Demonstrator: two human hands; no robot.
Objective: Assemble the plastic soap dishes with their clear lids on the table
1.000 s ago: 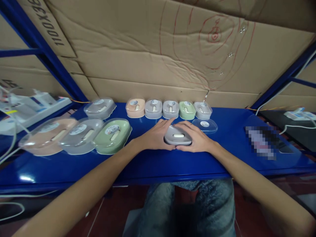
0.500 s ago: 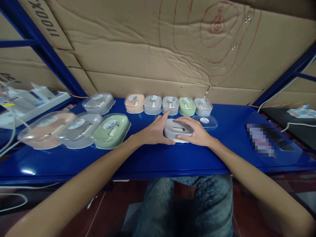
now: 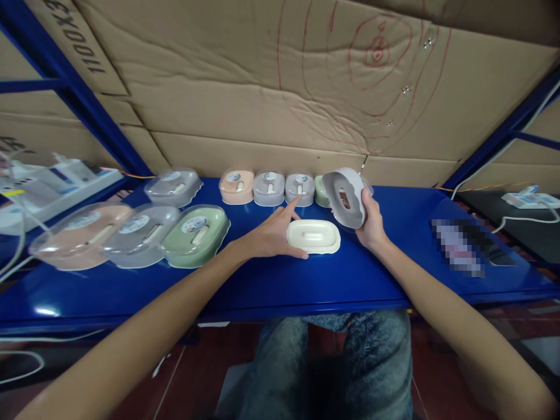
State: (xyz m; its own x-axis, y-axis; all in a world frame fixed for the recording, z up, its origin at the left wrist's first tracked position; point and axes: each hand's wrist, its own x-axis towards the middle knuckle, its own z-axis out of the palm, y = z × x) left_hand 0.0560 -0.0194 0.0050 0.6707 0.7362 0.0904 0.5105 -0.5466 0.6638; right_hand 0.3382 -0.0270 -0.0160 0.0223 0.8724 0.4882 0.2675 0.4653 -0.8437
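Note:
A cream oval base (image 3: 314, 236) with a raised middle ridge lies flat on the blue table. My left hand (image 3: 276, 232) curves round its left end, thumb at the front edge and a finger at the back, the index finger pointing up and away. Held up in my right hand (image 3: 371, 223) is a grey tissue box cover (image 3: 345, 197), tilted so that its hollow underside and slot face me. Part of a green box (image 3: 321, 189) and the clear lid behind are hidden by this cover.
At the back stand lidded boxes, peach (image 3: 237, 188) and grey (image 3: 269, 189) among them. More are on the left, including a green one (image 3: 196, 236). Power strips (image 3: 65, 186) with cables lie far left. A blurred-out item and a phone (image 3: 501, 255) lie right.
My right hand has lifted the grey cover off the cream base, moved it up and right, and tipped it. My left hand has stayed by the base, which is now uncovered.

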